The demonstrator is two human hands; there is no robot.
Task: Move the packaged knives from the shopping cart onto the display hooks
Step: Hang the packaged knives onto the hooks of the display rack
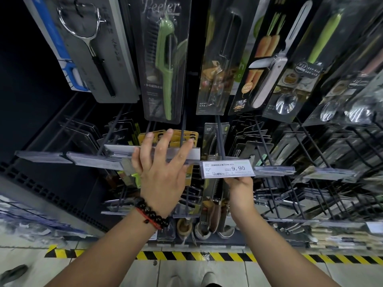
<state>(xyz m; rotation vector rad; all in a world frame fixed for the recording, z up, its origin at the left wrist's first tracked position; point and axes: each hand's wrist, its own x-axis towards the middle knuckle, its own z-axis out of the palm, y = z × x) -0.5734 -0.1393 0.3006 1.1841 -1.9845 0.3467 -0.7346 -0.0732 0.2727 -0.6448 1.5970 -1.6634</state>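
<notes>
Packaged knife point(215, 195): serrated blade, brown handle, hanging upright; left hand point(163, 162) fingers spread; right hand point(240, 189) fingers hidden.

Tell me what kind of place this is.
Most likely a shop's kitchenware aisle: packaged peelers hang on display hooks, and a price tag reads 9.90.

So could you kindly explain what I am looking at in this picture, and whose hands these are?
There is one picture, from a camera worn on a person's head, looking down a shop rack of display hooks. The left hand, with a bead bracelet at the wrist, spreads its fingers over a clear price rail, touching yellow packages behind it. The right hand reaches under the 9.90 price tag, beside a packaged knife; its fingers are hidden, so whether it holds that is unclear. No cart shows.
</notes>
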